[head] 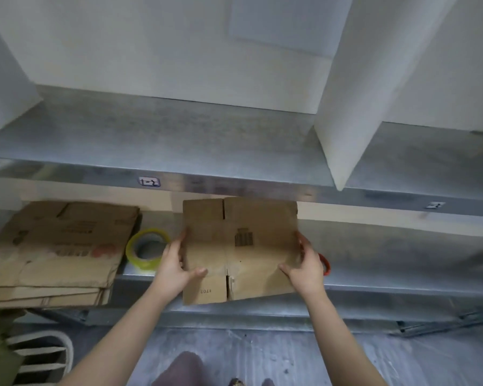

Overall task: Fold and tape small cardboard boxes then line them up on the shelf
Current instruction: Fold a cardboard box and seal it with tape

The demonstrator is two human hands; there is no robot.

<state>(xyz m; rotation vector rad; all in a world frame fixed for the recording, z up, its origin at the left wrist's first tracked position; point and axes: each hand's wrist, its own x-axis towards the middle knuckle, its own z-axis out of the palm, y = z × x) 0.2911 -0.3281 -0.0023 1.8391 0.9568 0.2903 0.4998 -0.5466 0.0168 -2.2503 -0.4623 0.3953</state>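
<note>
Forearms rise from six o'clock; the left hand [176, 263] and right hand [304, 267] grip the side edges of a flat, unfolded cardboard box [240, 246] at centre. A tape roll [148, 249] waits at nine o'clock beside flattened cartons [56, 246]. No finished box shows on the shelf [179, 140], so nearly everything seems left to do.

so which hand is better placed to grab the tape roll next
Left, probably. The left hand grips the left edge of the flat cardboard box, and the tape roll lies just beside it. The right hand holds the opposite edge, with the box between it and the roll.
</note>
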